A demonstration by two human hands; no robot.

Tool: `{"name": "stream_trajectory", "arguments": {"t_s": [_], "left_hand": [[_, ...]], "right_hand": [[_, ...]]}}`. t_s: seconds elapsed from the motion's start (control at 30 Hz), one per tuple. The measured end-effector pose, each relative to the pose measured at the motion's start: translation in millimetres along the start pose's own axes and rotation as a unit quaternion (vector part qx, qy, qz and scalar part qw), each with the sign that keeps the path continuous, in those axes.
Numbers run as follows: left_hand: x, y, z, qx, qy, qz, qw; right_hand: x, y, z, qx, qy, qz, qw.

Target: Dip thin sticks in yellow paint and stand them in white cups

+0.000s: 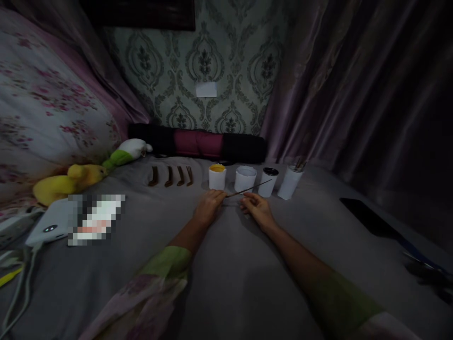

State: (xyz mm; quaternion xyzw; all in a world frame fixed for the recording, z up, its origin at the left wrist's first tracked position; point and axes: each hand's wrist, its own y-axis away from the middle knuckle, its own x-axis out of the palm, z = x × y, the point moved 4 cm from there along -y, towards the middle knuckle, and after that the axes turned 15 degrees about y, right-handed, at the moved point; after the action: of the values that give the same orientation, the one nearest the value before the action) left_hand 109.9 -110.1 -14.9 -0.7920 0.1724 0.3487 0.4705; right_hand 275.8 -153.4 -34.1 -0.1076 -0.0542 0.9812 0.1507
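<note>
The main risk here is a spill, as I judge it. The thin stick [249,190] points up and to the right, and its far tip ends just over the rim of the cup of black paint [268,182]. A small swing of that tip could knock this cup or the white-filled cup [245,179] beside it. All the cups stand on the soft grey bed sheet [226,274], which gives them poor footing. The cup of yellow paint [217,178] sits just above the left hand [209,205], so a lifted knuckle could tip it too. Any paint would soak straight into the sheet. The light is dim, which makes the stick's tip hard to track.

The left hand is closed, palm down on the sheet, with its fingertips pinched on the near end of the stick. The right hand [257,208] is loosely curled, with thumb and forefinger closed on the stick a little farther along. So the stick is held by both hands at centre frame, just below the row of cups.

A fourth cup [290,182] at the right end of the row holds what look like brush handles. Four curved brown pieces [171,176] lie left of the cups. A yellow plush duck [67,182] and a white power bank [49,226] lie at the left. A dark phone [368,217] lies well apart at the right.
</note>
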Motion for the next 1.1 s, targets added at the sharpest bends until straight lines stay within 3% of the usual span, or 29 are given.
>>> {"name": "stream_trajectory", "arguments": {"t_s": [0.33,0.63,0.93,1.1], "left_hand": [[5.5,1,2,0.010,-0.036,0.011,0.999],[8.6,0,0,0.029,-0.030,0.028,0.999],[6.6,1,3,-0.004,0.113,-0.006,0.994],[7.3,-4,11,-0.086,0.220,-0.071,0.969]], "right_hand": [[0,-1,1,-0.013,-0.022,0.013,1.000],[-2,0,0,0.011,-0.034,-0.013,0.999],[-6,-4,-8,0.024,-0.065,-0.036,0.997],[-11,-5,-9,0.044,-0.065,-0.075,0.994]]}}
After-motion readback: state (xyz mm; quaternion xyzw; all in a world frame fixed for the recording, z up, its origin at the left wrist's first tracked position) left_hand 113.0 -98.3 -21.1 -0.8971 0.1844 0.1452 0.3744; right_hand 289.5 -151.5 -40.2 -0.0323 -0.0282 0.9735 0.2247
